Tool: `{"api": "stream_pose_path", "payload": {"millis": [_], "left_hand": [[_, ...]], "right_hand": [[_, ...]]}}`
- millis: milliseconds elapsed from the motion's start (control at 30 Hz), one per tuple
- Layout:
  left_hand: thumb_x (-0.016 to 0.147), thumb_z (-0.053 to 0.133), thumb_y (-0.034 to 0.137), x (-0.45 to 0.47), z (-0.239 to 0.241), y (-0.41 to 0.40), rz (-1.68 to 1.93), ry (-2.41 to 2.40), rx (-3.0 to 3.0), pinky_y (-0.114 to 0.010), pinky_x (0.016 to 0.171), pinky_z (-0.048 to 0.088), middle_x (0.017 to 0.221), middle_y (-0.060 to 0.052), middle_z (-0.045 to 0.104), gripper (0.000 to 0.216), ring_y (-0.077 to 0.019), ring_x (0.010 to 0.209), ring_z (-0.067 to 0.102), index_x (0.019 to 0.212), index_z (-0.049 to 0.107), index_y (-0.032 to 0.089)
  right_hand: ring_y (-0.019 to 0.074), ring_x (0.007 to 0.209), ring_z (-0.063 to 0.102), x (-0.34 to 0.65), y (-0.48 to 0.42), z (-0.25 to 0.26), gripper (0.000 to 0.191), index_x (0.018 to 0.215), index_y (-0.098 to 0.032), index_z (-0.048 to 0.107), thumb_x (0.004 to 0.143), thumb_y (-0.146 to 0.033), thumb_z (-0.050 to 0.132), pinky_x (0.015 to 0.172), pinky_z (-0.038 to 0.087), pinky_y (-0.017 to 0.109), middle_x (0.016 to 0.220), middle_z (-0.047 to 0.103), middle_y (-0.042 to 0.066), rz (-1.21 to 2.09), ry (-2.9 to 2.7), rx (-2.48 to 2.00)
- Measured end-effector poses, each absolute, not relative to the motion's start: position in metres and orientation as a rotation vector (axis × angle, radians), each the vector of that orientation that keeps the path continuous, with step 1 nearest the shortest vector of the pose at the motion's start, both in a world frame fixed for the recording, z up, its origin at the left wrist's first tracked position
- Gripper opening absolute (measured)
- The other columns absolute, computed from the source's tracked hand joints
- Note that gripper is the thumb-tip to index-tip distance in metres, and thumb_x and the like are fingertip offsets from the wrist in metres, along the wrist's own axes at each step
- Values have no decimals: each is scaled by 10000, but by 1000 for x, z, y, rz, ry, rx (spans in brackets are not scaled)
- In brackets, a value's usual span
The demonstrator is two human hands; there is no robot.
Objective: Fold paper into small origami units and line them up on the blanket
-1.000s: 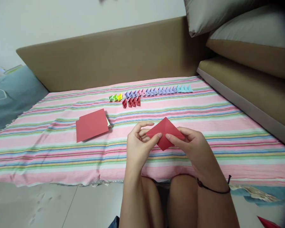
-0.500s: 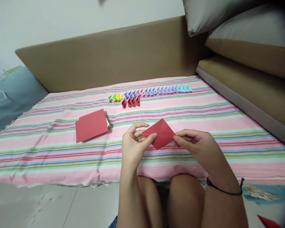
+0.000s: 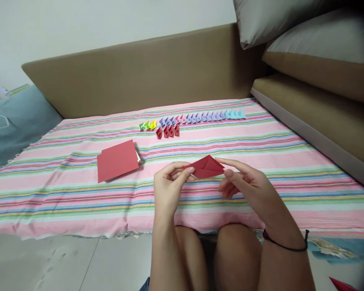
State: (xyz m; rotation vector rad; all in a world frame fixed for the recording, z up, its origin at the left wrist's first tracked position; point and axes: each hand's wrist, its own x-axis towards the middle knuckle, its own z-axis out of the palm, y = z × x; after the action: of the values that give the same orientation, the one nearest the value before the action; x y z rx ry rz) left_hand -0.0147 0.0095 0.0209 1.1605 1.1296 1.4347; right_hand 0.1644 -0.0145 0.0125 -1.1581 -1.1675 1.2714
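A folded piece of red origami paper [image 3: 206, 167] is held above the striped cloth [image 3: 79, 210], its face tipped so that it looks flat and narrow. My left hand [image 3: 172, 182] pinches its left corner between thumb and fingers. At the right corner, my right hand [image 3: 241, 176] has its thumb and index finger spread, the index fingertip by the paper's upper right edge. Whether that fingertip touches the paper is hard to tell. Farther back stands a row of small folded paper pieces [image 3: 192, 118] in green, yellow, purple, pink and blue, with several red folded pieces [image 3: 171, 131] in front.
A stack of red paper sheets [image 3: 118, 161] lies on the cloth at left. Brown cushions [image 3: 315, 117] are piled at right, and a brown backrest [image 3: 139, 76] runs behind. A red pointed piece [image 3: 341, 283] shows at the lower right, below the seat edge.
The red paper has tilted from a full diamond to a flatter view. My right thumb and index finger have parted from their pinch on its right corner. My left hand keeps its hold.
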Motion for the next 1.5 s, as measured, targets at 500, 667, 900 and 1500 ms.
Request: {"api": "stream_pose_path", "payload": {"millis": [500,667,900,1500], "left_hand": [[658,756,130,-31,21,7,1293,785,1513,-273,726,547,1001,-77,702,189,-220,985,626,825,748,216],[710,726,151,-30,23,6,1357,838,1591,-260,728,532,918,-54,715,71,-184,908,637,732,740,217],[770,674,168,-21,25,4,1479,923,1615,-272,746,512,823,-42,711,99,-164,824,645,676,688,197],[723,722,254,-7,25,5,1441,998,1347,-235,650,527,816,-44,699,119,-144,753,647,812,695,179]], "right_hand": [[156,814,679,171,-20,16,261,976,-282,701,729,-206,735,692,591,249,956,706,8,1228,-1263,-893],[184,953,651,174,-20,11,306,1015,-294,671,737,-179,729,790,580,283,1073,646,17,1289,-1308,-842],[155,901,623,163,-14,14,128,887,-263,702,765,-226,703,737,553,232,954,633,14,1155,-1326,-896],[95,673,594,154,-13,17,47,798,-233,636,784,-249,678,586,488,176,754,622,-24,959,-1205,-1017]]}}
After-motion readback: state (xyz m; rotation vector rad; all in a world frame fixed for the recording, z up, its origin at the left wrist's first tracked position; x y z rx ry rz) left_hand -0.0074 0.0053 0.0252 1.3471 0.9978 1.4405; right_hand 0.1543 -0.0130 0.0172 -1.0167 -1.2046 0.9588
